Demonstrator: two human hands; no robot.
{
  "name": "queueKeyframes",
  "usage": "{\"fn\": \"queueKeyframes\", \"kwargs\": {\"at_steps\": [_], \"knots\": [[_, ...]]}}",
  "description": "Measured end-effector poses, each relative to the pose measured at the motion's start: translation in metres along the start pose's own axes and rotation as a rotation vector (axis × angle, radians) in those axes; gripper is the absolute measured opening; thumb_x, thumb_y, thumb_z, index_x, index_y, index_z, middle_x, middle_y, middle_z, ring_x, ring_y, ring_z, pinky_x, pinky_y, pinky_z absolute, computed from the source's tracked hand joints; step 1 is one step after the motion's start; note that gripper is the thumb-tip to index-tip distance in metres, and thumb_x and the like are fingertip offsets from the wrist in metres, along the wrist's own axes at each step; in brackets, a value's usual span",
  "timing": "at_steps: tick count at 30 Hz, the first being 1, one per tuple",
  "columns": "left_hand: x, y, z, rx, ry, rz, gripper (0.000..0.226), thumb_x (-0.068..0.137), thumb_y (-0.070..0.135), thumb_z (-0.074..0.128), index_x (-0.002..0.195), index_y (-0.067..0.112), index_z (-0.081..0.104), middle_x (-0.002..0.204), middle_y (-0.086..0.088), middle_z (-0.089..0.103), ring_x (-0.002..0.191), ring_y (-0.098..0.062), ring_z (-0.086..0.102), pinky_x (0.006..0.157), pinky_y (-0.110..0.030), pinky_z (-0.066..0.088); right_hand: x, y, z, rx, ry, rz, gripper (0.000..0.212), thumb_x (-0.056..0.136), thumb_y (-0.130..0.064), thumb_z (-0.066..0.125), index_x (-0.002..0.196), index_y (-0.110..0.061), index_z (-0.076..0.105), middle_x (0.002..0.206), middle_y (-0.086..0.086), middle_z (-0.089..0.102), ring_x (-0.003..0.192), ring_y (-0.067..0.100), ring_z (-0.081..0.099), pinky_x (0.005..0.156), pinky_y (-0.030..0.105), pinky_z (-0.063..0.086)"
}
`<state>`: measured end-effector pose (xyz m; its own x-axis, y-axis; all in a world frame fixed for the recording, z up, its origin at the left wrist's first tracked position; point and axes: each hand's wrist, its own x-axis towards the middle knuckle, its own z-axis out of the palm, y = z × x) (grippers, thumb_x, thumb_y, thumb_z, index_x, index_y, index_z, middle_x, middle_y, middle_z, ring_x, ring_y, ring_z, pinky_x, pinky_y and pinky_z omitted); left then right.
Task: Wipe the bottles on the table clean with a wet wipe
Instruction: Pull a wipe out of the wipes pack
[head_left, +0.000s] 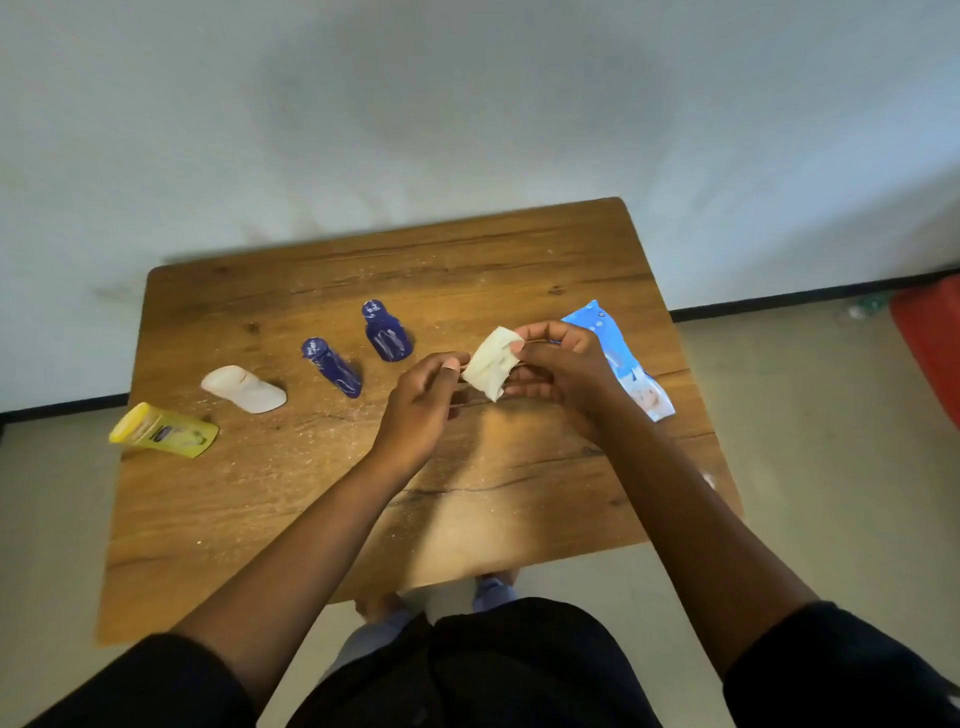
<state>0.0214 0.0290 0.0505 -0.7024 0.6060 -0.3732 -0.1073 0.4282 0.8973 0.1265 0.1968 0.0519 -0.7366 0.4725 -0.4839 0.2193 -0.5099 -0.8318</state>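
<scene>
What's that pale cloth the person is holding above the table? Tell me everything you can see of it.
The off-white wet wipe is a small, soft, thin sheet, crumpled and partly folded, not spread flat. It is held up above the brown wooden table, touching no bottle. The right hand pinches its upper edge between thumb and fingers, and the left hand grips its lower left side. Whether it is damp cannot be told.

Left grip (426, 400); right grip (558, 364) pinched
</scene>
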Motion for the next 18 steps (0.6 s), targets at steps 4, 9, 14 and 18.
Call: {"fn": "queueKeyframes", "kwargs": {"at_steps": [4, 9, 14, 18], "knots": [[-0.020, 0.003, -0.030, -0.108, 0.126, -0.004, 0.021, 0.105, 0.016, 0.060, 0.120, 0.011, 0.073, 0.099, -0.012, 0.077, 0.075, -0.020, 0.074, 0.071, -0.041, 0.064, -0.003, 0.013, 0.044, 0.036, -0.085, 0.081, 0.011, 0.104, -0.017, 0.063, 0.106, -0.007, 0.068, 0.092, 0.017, 0.077, 0.067, 0.021, 0.075, 0.069, 0.039, 0.065], [-0.042, -0.008, -0.068, -0.103, 0.308, 0.013, 0.015, 0.094, 0.008, 0.074, 0.109, 0.012, 0.078, 0.093, -0.013, 0.078, 0.072, -0.020, 0.076, 0.065, -0.035, 0.065, -0.010, 0.029, 0.090, -0.017, -0.220, 0.141, 0.036, 0.099, -0.037, 0.069, 0.118, -0.007, 0.070, 0.103, 0.019, 0.079, 0.084, 0.026, 0.077, 0.075, 0.038, 0.065], [-0.060, -0.021, -0.104, -0.134, 0.373, 0.024, 0.018, 0.093, 0.008, 0.076, 0.110, 0.010, 0.079, 0.094, -0.007, 0.080, 0.079, -0.025, 0.078, 0.068, -0.036, 0.065, -0.009, 0.043, 0.134, -0.068, -0.268, 0.178, 0.030, 0.093, -0.012, 0.078, 0.120, -0.002, 0.070, 0.100, 0.016, 0.080, 0.082, 0.023, 0.078, 0.073, 0.033, 0.067], [-0.074, -0.033, -0.134, -0.085, 0.446, 0.054, 0.016, 0.101, 0.025, 0.067, 0.103, 0.017, 0.081, 0.086, -0.002, 0.080, 0.078, -0.027, 0.077, 0.065, -0.040, 0.065, -0.007, 0.050, 0.167, -0.071, -0.271, 0.219, 0.019, 0.092, 0.002, 0.074, 0.111, 0.003, 0.071, 0.099, 0.018, 0.079, 0.081, 0.024, 0.078, 0.070, 0.031, 0.066]]}}
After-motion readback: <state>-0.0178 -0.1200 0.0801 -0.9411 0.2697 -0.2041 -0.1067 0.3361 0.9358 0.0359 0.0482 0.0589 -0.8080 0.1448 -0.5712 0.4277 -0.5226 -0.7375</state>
